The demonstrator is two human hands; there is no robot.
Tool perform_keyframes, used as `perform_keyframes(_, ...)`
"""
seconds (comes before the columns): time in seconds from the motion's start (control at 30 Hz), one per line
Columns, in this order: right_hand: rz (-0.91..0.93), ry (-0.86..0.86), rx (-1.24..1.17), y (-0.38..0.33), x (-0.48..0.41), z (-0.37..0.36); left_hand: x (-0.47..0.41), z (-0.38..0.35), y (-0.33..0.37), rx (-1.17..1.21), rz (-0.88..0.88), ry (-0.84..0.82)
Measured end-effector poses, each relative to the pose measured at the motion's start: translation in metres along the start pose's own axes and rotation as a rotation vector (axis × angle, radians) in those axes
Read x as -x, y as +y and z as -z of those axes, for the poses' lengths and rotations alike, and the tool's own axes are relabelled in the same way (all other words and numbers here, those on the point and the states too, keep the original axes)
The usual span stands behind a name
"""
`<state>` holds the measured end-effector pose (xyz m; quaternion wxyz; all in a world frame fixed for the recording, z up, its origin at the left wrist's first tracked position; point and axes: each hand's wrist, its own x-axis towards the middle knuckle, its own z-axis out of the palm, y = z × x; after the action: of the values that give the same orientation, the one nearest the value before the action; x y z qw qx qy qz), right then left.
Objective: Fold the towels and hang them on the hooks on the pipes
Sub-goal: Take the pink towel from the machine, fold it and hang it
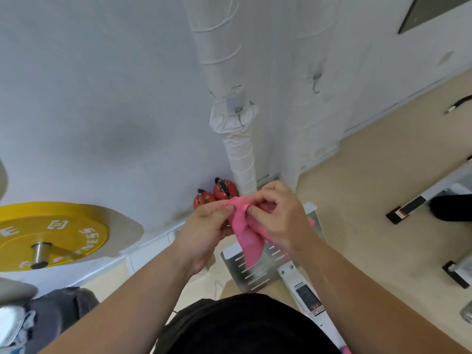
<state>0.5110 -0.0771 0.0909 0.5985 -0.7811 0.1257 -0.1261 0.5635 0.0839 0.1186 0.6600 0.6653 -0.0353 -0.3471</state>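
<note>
Pink cloth, a small towel (246, 232), hangs bunched between both hands in front of the person's chest, its lower end drooping toward a slotted metal plate (251, 269) on the floor. The left hand (204, 231) pinches the top edge between thumb and fingers; the right hand (274, 215) has its fingers curled shut on the same edge just beside it. This looks like the folding step, the hands sorting out a corner or loop. Next, the towel would need lifting to 1 of 2 hooks: the near hook (239, 115) on the wrapped pipe (236, 139), or the far hook (316, 84) to its right. Whether the towel has a hanging loop is hidden by the fingers, and its right part lies behind the right hand.
</note>
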Motion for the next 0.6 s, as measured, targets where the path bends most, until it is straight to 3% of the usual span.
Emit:
perform_keyframes(0.17, 0.187, -0.150, 0.140, -0.006, -0.001, 0.022, -0.003, -0.009, 0.001, -0.203, -0.054, 0.021)
perform_keyframes(0.3, 0.090, -0.107, 0.012, -0.010, 0.000, 0.028, -0.001, -0.018, 0.001, -0.234, -0.037, -0.006)
perform_keyframes(0.6, 0.118, -0.058, 0.090, -0.008, 0.002, 0.032, 0.004, -0.025, 0.007, -0.247, -0.087, -0.172)
